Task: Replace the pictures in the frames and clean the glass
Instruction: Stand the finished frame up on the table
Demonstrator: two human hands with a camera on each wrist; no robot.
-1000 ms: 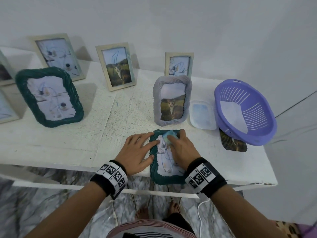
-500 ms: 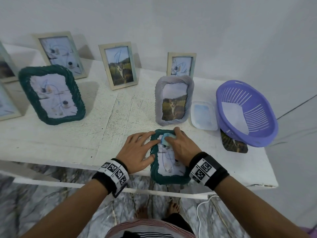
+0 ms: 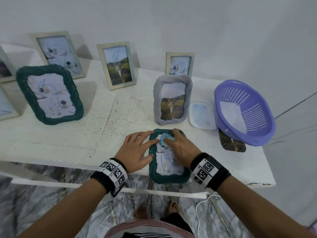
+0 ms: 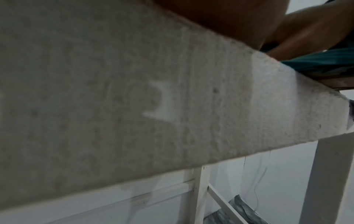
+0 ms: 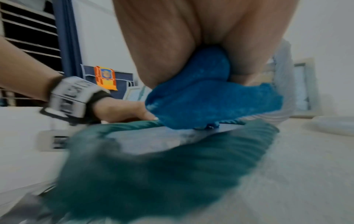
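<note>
The left hand [image 3: 135, 149] lies flat, fingers spread, steadying the green frame [image 3: 169, 176] at the desk [image 3: 68, 140] edge (face up); the right hand [image 3: 181, 148] grasps a blue cloth [image 3: 165, 138] against its glass.

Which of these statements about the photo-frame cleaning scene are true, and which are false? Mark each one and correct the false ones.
1. The right hand presses a blue cloth onto the glass of a green woven frame lying flat. True.
2. The left hand is lifted clear of the table. False: it rests flat on the white table, with its fingers on the frame's left edge.
3. The purple basket stands at the table's left end. False: it stands at the right end.
4. The grey frame standing behind the hands shows a cat. True.
5. The flat frame lies wholly on the table. False: its near end overhangs the front edge.
</note>
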